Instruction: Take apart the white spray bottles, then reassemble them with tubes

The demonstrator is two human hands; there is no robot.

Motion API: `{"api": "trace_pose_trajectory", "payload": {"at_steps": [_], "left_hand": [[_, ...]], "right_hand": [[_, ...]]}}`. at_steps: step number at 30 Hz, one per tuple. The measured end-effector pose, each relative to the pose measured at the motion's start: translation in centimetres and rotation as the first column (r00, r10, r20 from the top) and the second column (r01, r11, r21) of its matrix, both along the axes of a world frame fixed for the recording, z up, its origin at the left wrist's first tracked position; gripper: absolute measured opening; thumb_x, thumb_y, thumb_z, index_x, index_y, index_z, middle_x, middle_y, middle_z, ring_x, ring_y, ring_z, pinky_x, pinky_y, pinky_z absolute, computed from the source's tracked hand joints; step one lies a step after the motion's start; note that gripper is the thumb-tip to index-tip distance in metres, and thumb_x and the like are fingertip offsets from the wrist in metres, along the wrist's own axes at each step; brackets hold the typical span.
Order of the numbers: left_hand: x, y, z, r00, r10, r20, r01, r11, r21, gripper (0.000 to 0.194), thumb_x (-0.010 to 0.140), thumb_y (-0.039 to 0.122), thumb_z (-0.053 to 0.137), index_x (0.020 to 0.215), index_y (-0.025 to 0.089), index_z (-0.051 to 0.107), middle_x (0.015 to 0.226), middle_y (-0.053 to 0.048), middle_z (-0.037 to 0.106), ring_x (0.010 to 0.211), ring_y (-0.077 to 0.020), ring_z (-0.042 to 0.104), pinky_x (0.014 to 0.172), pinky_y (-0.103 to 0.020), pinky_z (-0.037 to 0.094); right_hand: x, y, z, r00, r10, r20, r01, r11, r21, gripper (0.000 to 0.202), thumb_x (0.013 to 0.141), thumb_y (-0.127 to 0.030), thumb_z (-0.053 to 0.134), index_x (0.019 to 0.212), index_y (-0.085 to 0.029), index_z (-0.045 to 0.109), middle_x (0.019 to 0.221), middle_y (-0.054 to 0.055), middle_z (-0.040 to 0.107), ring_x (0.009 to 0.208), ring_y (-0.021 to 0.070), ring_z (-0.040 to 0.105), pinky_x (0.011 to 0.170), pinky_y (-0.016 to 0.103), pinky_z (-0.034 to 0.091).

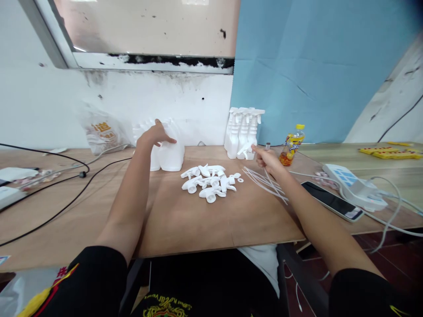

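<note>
My left hand (155, 133) is over a group of white plastic bottles (172, 156) near the wall. Its thumb is stretched out across the front of one bottle, and the other fingers are spread, partly hidden. My right hand (268, 160) is closed on a white trigger spray head (245, 150), with what looks like a thin tube hanging below the fingers. Behind that spray head stand several white spray bottles (232, 140) with trigger tops. Between my hands lies a loose pile of white trigger spray heads (208, 181). Thin clear tubes (266, 185) lie below my right hand.
To the right are a drink bottle with a yellow cap (292, 146), a phone (332, 200) and a white power strip (352, 185) with cords. A plastic bag (103, 134) sits by the wall on the left. Black cables (72, 200) cross the table's left side.
</note>
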State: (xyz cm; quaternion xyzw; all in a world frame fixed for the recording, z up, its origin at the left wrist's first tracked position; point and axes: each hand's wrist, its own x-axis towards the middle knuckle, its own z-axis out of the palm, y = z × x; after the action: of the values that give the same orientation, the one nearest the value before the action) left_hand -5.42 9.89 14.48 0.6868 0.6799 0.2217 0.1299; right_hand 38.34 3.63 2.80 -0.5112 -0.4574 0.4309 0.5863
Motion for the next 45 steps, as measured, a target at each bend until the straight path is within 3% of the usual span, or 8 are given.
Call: {"api": "trace_pose_trajectory", "payload": {"at_steps": [6, 11, 16, 22, 29, 34, 41, 45], "left_hand": [[0.1, -1.5, 0.9, 0.999, -0.008, -0.047, 0.009, 1.0, 0.011, 0.146, 0.059, 0.053, 0.09, 0.161, 0.011, -0.006, 0.138, -0.032, 0.054, 0.107, -0.042, 0.067, 0.076, -0.046, 0.058], [1.1, -4.5, 2.5, 0.997, 0.065, -0.03, -0.047, 0.909, 0.414, 0.097, 0.072, 0.052, 0.081, 0.148, 0.014, 0.033, 0.136, -0.022, 0.056, 0.119, -0.0385, 0.059, 0.097, -0.049, 0.049], [4.9, -6.4, 2.5, 0.927, -0.34, 0.16, 0.256, 0.884, 0.392, 0.062, 0.079, 0.048, 0.075, 0.128, 0.018, 0.053, 0.122, -0.015, 0.065, 0.102, -0.0284, 0.066, 0.083, -0.041, 0.053], [12.1, -5.3, -2.3, 0.736, -0.627, 0.256, 0.619, 0.776, 0.121, 0.053, 0.076, 0.043, 0.076, 0.118, 0.015, 0.059, 0.122, -0.017, 0.065, 0.101, -0.0281, 0.067, 0.074, -0.036, 0.055], [16.5, -4.8, -7.0, 0.564, -0.702, 0.435, 0.675, 0.695, 0.246, 0.065, 0.086, 0.051, 0.069, 0.141, 0.022, 0.047, 0.153, -0.016, 0.044, 0.126, -0.0295, 0.055, 0.087, -0.033, 0.052], [17.5, -5.0, -8.0, 0.309, -0.638, 0.705, 0.745, 0.624, 0.238, 0.035, 0.091, 0.046, 0.068, 0.108, 0.015, 0.064, 0.11, -0.011, 0.066, 0.104, -0.0209, 0.064, 0.087, -0.03, 0.052], [17.6, -3.6, -9.0, 0.233, -0.229, 0.945, 0.728, 0.685, -0.013, 0.032, 0.096, 0.044, 0.055, 0.083, 0.015, 0.057, 0.067, -0.003, 0.059, 0.048, -0.011, 0.048, 0.05, -0.025, 0.043], [17.3, -3.0, -9.5, 0.235, -0.152, 0.96, 0.738, 0.671, -0.075, 0.038, 0.091, 0.053, 0.06, 0.078, 0.018, 0.054, 0.06, -0.002, 0.056, 0.041, -0.0092, 0.038, 0.04, -0.021, 0.029]], "right_hand": [[-0.9, 0.4, -1.4, 0.947, -0.14, 0.291, 0.11, 0.987, 0.118, 0.036, 0.082, -0.044, 0.077, 0.068, -0.019, 0.056, 0.051, 0.0, 0.055, 0.04, 0.0099, 0.048, 0.036, 0.02, 0.033], [-0.9, 0.7, -1.2, 0.88, -0.259, 0.398, 0.182, 0.958, 0.222, 0.027, 0.08, -0.042, 0.078, 0.081, -0.018, 0.067, 0.064, 0.003, 0.066, 0.058, 0.0164, 0.062, 0.051, 0.023, 0.045], [-1.1, 0.1, -0.6, 0.649, -0.49, 0.581, 0.185, 0.843, 0.504, 0.042, 0.09, -0.053, 0.064, 0.112, -0.019, 0.073, 0.08, 0.007, 0.074, 0.078, 0.0257, 0.07, 0.068, 0.032, 0.051], [-1.8, -0.4, -0.3, 0.598, -0.577, 0.556, 0.074, 0.731, 0.678, 0.053, 0.093, -0.058, 0.056, 0.125, -0.018, 0.071, 0.099, 0.011, 0.075, 0.084, 0.0274, 0.069, 0.08, 0.04, 0.053], [-4.7, -2.0, 0.5, 0.939, -0.041, 0.341, -0.131, 0.875, 0.467, 0.063, 0.08, -0.067, 0.069, 0.12, -0.018, 0.069, 0.088, 0.006, 0.069, 0.062, 0.021, 0.07, 0.044, 0.029, 0.052], [-7.1, -2.9, 0.4, 0.952, 0.229, 0.203, -0.291, 0.88, 0.376, 0.064, 0.074, -0.072, 0.073, 0.11, -0.02, 0.07, 0.092, 0.009, 0.072, 0.06, 0.0196, 0.069, 0.045, 0.031, 0.054], [-5.9, -1.7, 0.0, 0.986, 0.131, 0.1, -0.156, 0.941, 0.301, 0.086, 0.08, -0.094, 0.029, 0.07, -0.019, 0.069, 0.052, 0.005, 0.057, 0.05, 0.0166, 0.057, 0.054, 0.031, 0.05], [-5.6, -2.1, 0.1, 0.979, 0.178, 0.102, -0.205, 0.886, 0.416, 0.058, 0.081, -0.077, 0.063, 0.071, -0.02, 0.071, 0.063, 0.005, 0.064, 0.06, 0.0169, 0.06, 0.062, 0.032, 0.05]]}}
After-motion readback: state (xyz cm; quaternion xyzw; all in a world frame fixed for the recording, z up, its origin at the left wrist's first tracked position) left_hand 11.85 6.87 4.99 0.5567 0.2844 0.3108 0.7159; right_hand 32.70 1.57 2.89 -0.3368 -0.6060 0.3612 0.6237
